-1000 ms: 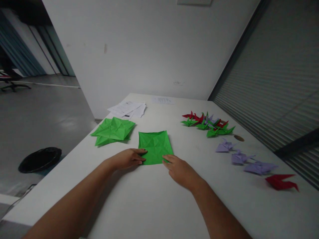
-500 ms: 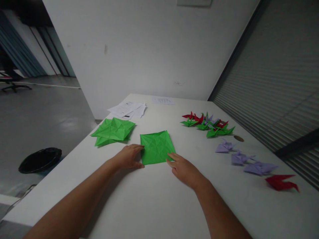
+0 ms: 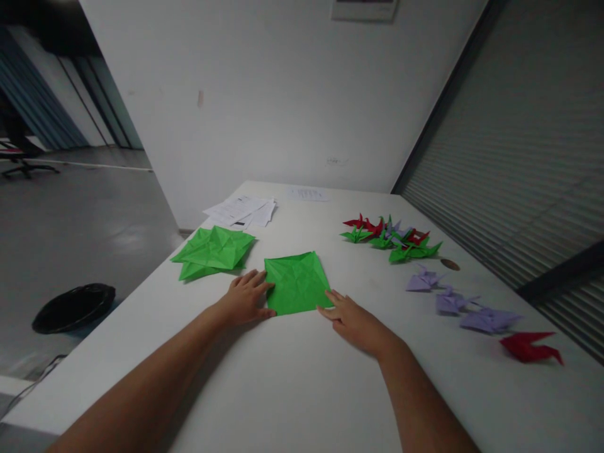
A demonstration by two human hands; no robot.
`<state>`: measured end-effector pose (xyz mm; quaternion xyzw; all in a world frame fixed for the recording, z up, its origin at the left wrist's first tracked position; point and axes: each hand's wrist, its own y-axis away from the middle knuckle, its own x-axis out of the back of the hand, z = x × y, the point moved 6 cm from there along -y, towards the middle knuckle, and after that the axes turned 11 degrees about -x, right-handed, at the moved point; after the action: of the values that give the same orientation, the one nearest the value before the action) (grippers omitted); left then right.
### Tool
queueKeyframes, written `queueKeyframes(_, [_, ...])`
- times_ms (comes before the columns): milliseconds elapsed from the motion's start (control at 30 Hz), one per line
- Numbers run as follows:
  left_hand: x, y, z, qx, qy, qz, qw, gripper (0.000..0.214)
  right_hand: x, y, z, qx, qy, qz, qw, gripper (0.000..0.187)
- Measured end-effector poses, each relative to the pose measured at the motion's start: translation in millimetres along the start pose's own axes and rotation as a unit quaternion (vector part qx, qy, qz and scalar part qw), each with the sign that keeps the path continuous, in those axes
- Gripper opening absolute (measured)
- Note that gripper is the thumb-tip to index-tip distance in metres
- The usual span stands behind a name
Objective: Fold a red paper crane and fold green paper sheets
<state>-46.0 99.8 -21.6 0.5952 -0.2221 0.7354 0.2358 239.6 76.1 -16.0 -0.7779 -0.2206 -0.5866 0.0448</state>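
A creased green paper square [image 3: 296, 283] lies flat on the white table [image 3: 292, 377] in front of me. My left hand [image 3: 245, 297] rests flat at its left edge, fingers stretched out and touching the paper's near left corner. My right hand [image 3: 353, 319] lies on the table at the paper's near right corner, fingers spread, fingertips at the edge. Neither hand holds anything.
A stack of creased green sheets [image 3: 213, 250] lies to the left, white printed papers [image 3: 241, 210] behind it. Several red, green and purple paper cranes [image 3: 391, 236] sit at the right, with purple cranes [image 3: 453, 302] and a red crane [image 3: 529, 347] nearer. A black bin [image 3: 73, 306] stands on the floor.
Both hands have slid off the green square to its left and right edges. The square has turned slightly on the table.
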Motion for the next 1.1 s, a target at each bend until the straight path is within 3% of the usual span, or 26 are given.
queueKeyframes(100, [-2.6, 1.2, -3.5, 0.002, 0.002, 0.004, 1.000, 0.083, 0.4, 1.9, 3.6, -0.018, 0.000, -0.022, 1.000, 0.062])
queueKeyframes(233, [6.6, 4.0, 0.8, -0.033, -0.011, 0.068, 0.997, 0.081, 5.6, 4.3, 5.0, -0.011, -0.013, -0.011, 1.000, 0.060])
queueKeyframes(367, [20.4, -3.1, 26.0, -0.152, 0.023, 0.101, 0.983, 0.032, 13.4, 6.8, 3.2, 0.015, -0.006, 0.019, 1.000, 0.048])
queueKeyframes(533, [16.4, -17.3, 41.8, -0.196, 0.030, 0.079, 0.977, 0.017, 18.7, 9.4, 3.8, 0.035, -0.003, 0.039, 0.999, 0.042])
queueKeyframes(733, [-3.6, -15.8, 26.0, -0.166, -0.023, 0.059, 0.984, 0.052, 21.8, 7.1, -9.5, 0.077, -0.037, 0.121, 0.989, 0.043])
queueKeyframes(933, [-9.0, -13.0, 21.0, -0.120, -0.030, 0.036, 0.992, 0.075, -8.7, 4.7, -29.5, 0.056, 0.009, 0.032, 0.998, 0.071])
queueKeyframes(1100, [-4.3, -10.3, 20.2, -0.070, -0.029, 0.021, 0.997, 0.088, -10.6, 8.3, -23.4, -0.005, 0.042, -0.014, 0.999, 0.077])
